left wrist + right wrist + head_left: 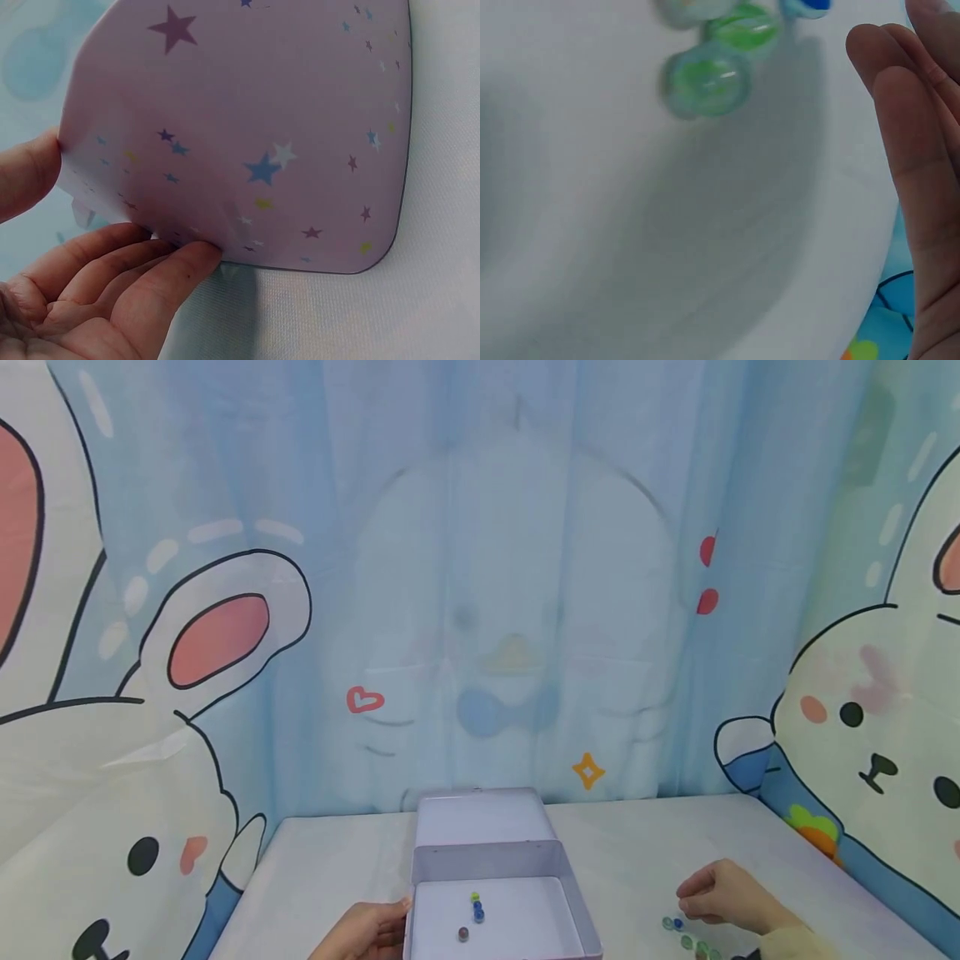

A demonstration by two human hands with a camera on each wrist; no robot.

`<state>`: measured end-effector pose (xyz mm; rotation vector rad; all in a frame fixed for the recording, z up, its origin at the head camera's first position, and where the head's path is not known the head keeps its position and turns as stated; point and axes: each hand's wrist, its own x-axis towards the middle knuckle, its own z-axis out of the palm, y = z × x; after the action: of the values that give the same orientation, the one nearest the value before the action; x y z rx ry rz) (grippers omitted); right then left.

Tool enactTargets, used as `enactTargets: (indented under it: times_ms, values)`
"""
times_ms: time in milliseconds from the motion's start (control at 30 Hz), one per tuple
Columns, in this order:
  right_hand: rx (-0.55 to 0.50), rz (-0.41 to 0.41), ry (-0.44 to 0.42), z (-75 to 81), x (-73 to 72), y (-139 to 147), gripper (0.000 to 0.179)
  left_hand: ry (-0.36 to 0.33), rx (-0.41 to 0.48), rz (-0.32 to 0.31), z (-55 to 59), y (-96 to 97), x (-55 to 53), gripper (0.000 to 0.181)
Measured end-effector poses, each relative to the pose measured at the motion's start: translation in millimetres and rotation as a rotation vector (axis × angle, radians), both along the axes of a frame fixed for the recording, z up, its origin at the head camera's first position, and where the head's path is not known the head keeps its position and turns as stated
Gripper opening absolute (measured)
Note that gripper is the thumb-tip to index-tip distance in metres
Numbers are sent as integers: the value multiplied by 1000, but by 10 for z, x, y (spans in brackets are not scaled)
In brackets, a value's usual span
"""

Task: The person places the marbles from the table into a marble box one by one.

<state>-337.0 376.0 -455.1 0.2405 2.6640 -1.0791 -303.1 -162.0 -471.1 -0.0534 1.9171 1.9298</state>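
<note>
A pale purple lidded box (pixel 579 906) stands on the table with its hinged lid (pixel 480 820) raised at the back. Inside lie several small marbles: a yellow-green one (pixel 475 897), blue ones (pixel 478 916) and a brownish one (pixel 462 934). My left hand (pixel 365 932) grips the box's left wall; in the left wrist view, thumb and fingers hold the star-printed side (pixel 300 112). To the right, my right hand (pixel 726 895) hovers beside loose marbles, fingers bent, no marble visible between them. Near its fingertips are a blue marble (pixel 808 6) and green-streaked clear marbles (pixel 709 79).
The white table (pixel 337 852) carries the box in the middle and the loose marbles (pixel 687 942) at the front right. Behind and at both sides hangs a blue curtain (pixel 517 568) printed with cartoon rabbits. A dark item (pixel 746 955) shows beside the right sleeve.
</note>
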Motion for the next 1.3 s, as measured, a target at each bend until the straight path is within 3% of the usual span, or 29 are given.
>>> enactTargets:
  times_ms: [267, 800, 1300]
  values:
    - [8, -6, -5, -125, -2, 24, 25, -21, -12, 12, -1, 8, -11, 55]
    - [59, 19, -19, -214, -46, -20, 28, -17, 4, 2, 5, 7, -4, 54]
    - [101, 45, -41, -234, -66, -35, 20, -15, 57, -11, 17, -12, 2, 53]
